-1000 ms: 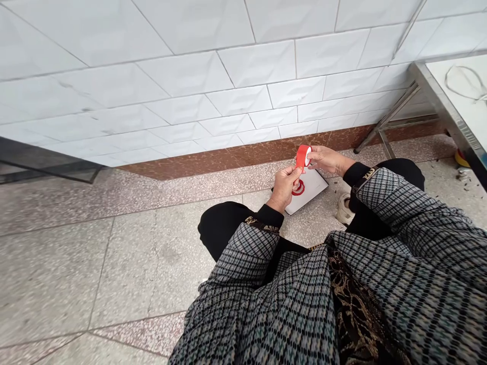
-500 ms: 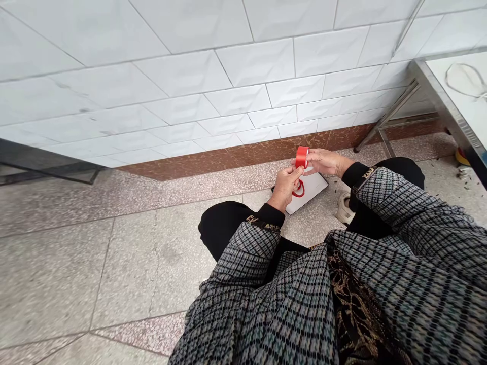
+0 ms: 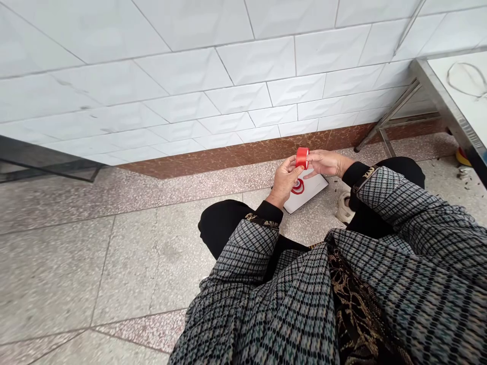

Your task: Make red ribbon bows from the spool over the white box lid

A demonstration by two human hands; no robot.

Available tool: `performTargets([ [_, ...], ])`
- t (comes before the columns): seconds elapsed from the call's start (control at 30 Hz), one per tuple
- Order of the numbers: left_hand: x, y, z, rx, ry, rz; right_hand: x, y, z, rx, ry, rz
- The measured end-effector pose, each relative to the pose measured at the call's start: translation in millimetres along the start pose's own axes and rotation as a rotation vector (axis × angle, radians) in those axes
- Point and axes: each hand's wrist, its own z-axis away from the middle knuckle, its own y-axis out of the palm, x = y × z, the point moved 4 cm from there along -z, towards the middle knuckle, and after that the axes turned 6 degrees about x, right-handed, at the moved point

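Both hands meet in front of the knees, raised a little above the floor [image 3: 114, 263]. The right hand [image 3: 326, 162] grips a red roll of tape [image 3: 302, 157] from its right side, fingers curled round it so that the roll stands on edge. The left hand [image 3: 284, 178] comes up from below and to the left, its thumb and fingertips pinched together against the roll's lower edge. Whether they hold the roll itself or a loose end of tape is too small to tell. Neither hand is spread wide; both are closed narrowly on the roll, which hangs between them in the air.

Directly under the hands a white card [image 3: 312, 188] lies flat on the floor, tilted at an angle, with a red curl [image 3: 298, 186] resting on it just beside the left hand's knuckles. A pale shoe [image 3: 344, 208] shows near the card's right corner, partly hidden by the dark trouser leg.

Checked grey sleeves [image 3: 399, 203] cover both forearms down to black cuffs. Behind it all runs a white tiled wall [image 3: 228, 66] with a brown speckled skirting strip [image 3: 228, 157] at its foot. At the far right stands a metal-edged counter [image 3: 445, 101] with a thin loop [image 3: 467, 78] lying on its pale top, well apart from the hands.
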Motion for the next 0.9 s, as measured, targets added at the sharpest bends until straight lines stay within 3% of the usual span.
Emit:
performTargets([
  [0.13, -1, 2.0, 2, 0.035, -0.100, 0.105, 0, 3, 1, 0.015, 0.008, 0.031],
  [0.27, -4, 2.0, 4, 0.056, -0.107, 0.145, 6, 6, 4, -0.029, -0.033, 0.139],
  [0.53, -7, 0.8, 12, 0.085, -0.163, 0.058, 29, -2, 5, -0.010, -0.350, 0.722],
  [0.67, -8, 2.7, 14, 0.096, -0.174, 0.051, 33, -6, 7, 0.015, -0.414, 0.943],
  [0.9, -8, 7.9, 19, 0.173, -0.212, 0.082, 35, -6, 11, 0.144, -0.391, 0.900],
])
